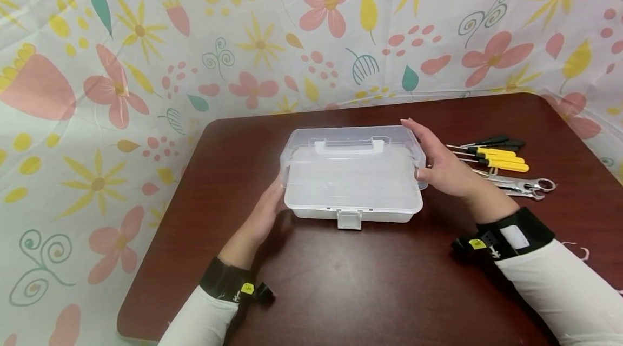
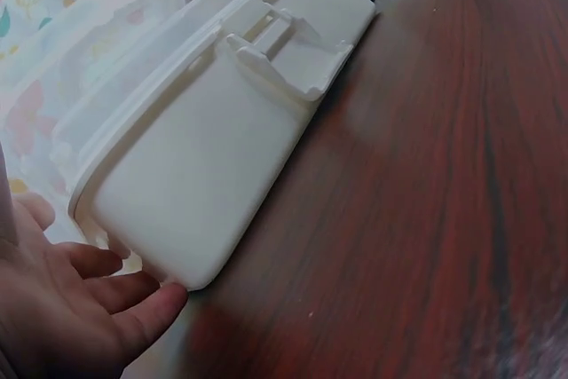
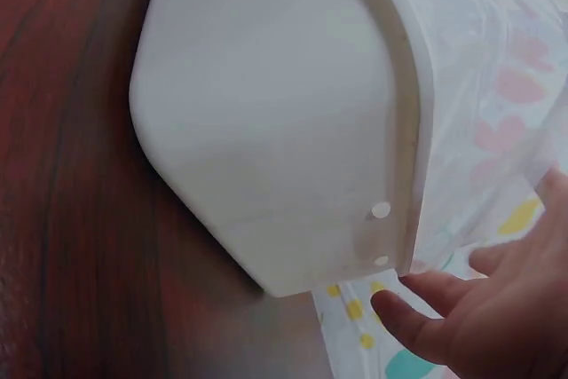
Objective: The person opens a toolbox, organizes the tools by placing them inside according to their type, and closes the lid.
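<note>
Resting toward far edge of table [image 1: 340,275], white box [image 1: 352,189] is touched at left side by left hand [image 1: 265,211], fingers loosely extended; at right by right hand [image 1: 445,168], fingers outstretched. Screwdrivers [image 1: 503,163], wrenches [image 1: 525,186] laid toward right edge.

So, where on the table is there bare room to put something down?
The table is bare in front of the box, between the forearms. Another free patch runs from the left grip out to the table's left edge. It is crowded right of the box, with the right grip, screwdrivers and wrenches close together.
</note>
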Demonstrator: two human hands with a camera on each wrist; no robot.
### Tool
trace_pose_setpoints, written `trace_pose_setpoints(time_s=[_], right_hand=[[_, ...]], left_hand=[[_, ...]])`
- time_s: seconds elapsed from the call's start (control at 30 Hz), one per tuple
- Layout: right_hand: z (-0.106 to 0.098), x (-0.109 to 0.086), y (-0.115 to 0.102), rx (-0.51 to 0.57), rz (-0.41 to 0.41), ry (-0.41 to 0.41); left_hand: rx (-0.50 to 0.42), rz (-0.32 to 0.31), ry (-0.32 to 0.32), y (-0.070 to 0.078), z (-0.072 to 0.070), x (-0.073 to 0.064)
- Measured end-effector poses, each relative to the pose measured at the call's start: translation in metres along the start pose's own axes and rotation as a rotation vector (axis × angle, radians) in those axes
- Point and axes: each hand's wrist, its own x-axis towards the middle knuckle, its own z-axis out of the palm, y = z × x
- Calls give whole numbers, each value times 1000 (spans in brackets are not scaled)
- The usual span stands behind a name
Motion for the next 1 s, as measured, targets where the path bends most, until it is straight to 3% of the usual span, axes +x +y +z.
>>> trace_pose_setpoints(time_s=[0.13,0.3,0.57,0.8,1.0], right_hand=[[4,0,-3,-3,23,43],[8,0,-8,-21,43,38],[8,-2,-18,-77,71,-29],[0,-7,-27,-173,135,-156],[-2,-6,-32,-233,161,-159]], left_hand=[[81,13,-13,-1,0,-2],[111,-24,-10,1,2,-2],[143,-87,44,2,4,-3],[203,-88,71,0,4,-2],[190,-86,76,4,4,-2]])
